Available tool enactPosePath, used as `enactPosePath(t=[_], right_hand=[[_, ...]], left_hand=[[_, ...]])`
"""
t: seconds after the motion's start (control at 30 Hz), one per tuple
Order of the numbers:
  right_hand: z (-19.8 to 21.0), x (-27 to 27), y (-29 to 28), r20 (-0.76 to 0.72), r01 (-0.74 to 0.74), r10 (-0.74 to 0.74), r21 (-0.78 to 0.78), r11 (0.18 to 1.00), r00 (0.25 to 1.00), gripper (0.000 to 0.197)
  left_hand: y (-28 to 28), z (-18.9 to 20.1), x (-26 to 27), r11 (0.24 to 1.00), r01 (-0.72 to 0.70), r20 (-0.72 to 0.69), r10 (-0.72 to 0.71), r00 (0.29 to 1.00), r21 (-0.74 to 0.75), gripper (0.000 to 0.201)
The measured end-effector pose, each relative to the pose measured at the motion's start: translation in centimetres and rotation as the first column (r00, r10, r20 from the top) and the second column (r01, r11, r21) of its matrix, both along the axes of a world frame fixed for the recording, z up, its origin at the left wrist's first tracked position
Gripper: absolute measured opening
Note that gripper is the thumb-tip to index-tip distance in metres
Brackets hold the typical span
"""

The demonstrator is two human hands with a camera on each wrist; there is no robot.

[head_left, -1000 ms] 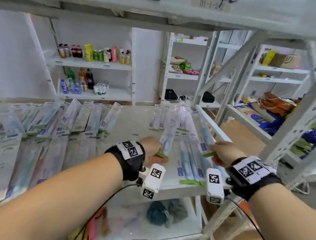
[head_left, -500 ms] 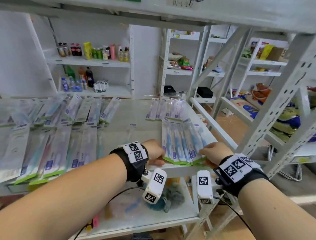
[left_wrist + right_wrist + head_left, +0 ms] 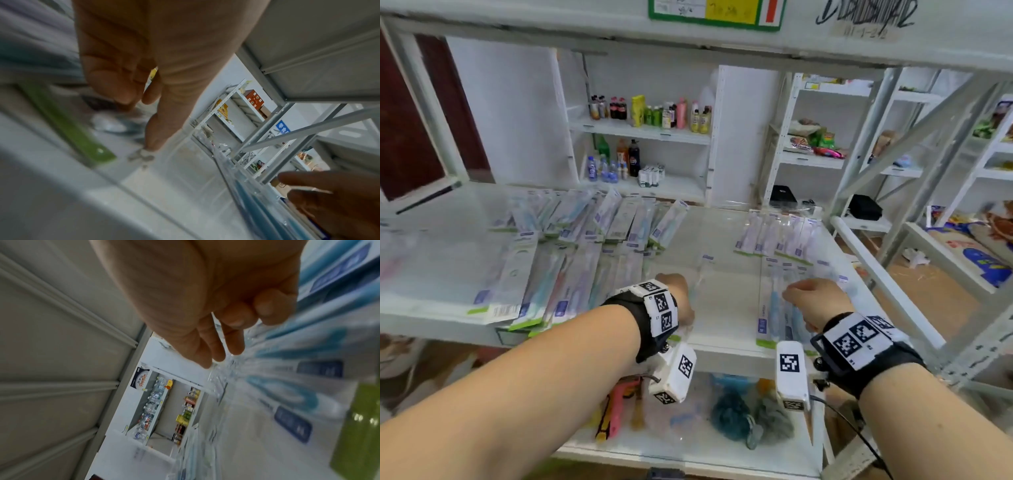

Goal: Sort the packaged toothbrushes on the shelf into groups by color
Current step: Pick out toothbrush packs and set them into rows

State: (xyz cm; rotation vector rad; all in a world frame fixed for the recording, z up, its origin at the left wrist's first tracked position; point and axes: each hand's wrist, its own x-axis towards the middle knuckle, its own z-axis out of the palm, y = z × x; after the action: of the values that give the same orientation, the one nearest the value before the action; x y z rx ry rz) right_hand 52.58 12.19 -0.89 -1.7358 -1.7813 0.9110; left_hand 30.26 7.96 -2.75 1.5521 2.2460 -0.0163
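Observation:
Several blue toothbrush packs (image 3: 774,308) lie side by side at the shelf's front right, blurred in the right wrist view (image 3: 298,395). My right hand (image 3: 812,301) rests on top of them with loosely bent fingers (image 3: 236,344) touching the plastic. My left hand (image 3: 678,297) hovers low to their left, over a clear pack with a green end (image 3: 68,121). Its fingers (image 3: 121,91) hang loosely curled and the thumb tip meets the shelf. A purple group (image 3: 779,236) lies at the back right. A mixed pile (image 3: 585,240) covers the left half.
The white shelf board (image 3: 726,267) shows bare between the two hands. A slanted metal brace (image 3: 914,164) and post stand at the right. The upper shelf (image 3: 688,31) hangs close overhead. Sponges and tools lie on the shelf below (image 3: 732,411).
My left hand has moved left, away from the blue packs. My right hand has slid from their front edge up onto them. My head has lifted.

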Motion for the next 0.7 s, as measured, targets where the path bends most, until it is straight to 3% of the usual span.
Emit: enactPosePath(t=[0.17, 0.27, 0.47, 0.6, 0.7], right_hand=[[-0.2, -3.5, 0.5, 0.005, -0.090, 0.090, -0.004, 0.996, 0.996, 0.009], [-0.5, -5.2, 0.5, 0.012, -0.137, 0.137, -0.009, 0.991, 0.990, 0.014], [-0.6, -7.7, -0.1, -0.035, -0.146, 0.145, -0.019, 0.989, 0.989, 0.009], [-0.9, -10.1, -0.9, -0.092, -0.149, 0.144, -0.053, 0.987, 0.985, 0.017], [-1.2, -12.4, -1.5, -0.084, -0.188, 0.180, -0.097, 0.977, 0.980, 0.012]], left_hand=[[0.1, -1.3, -1.0, 0.999, 0.038, -0.034, -0.039, 0.999, -0.037, 0.036], [0.3, -1.4, -1.2, 0.999, 0.013, 0.030, -0.012, 0.999, -0.039, 0.048], [0.3, -1.9, -2.8, 0.998, -0.032, 0.217, 0.022, 0.976, 0.045, 0.044], [0.0, -0.8, -6.4, 0.948, -0.225, 0.460, 0.100, 0.882, 0.225, 0.031], [-1.1, 0.7, -9.5, 0.848, -0.429, 0.687, 0.110, 0.718, 0.312, 0.023]])
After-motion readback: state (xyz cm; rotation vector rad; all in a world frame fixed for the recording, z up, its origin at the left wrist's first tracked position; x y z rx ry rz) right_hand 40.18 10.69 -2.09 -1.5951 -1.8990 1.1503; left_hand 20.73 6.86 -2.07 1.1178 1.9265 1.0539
